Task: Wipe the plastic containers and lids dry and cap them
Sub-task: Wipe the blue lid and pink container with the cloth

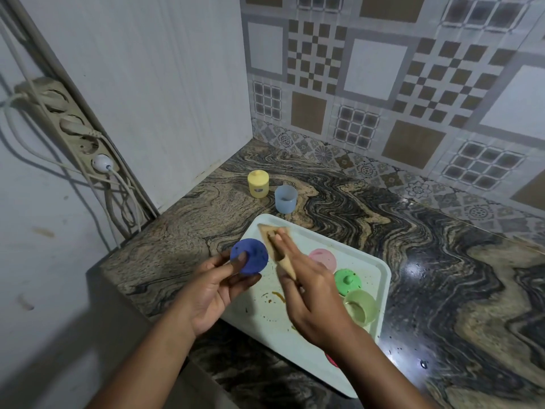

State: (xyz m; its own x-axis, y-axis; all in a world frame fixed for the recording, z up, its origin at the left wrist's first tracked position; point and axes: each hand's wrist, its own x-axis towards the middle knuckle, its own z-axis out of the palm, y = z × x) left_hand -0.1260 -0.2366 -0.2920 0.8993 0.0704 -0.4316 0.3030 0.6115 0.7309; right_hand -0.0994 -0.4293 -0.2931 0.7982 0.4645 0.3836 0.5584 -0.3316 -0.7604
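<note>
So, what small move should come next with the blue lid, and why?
Probably bring the cloth in the right hand onto the blue lid and rub it. The left hand pinches the lid beside the cloth, and the pale blue container on the counter stands uncapped.

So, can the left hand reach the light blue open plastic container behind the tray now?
Probably yes. The left hand, holding the dark blue round lid, has nothing standing between it and the light blue open plastic container; only the right hand with its tan cloth is near.
</note>
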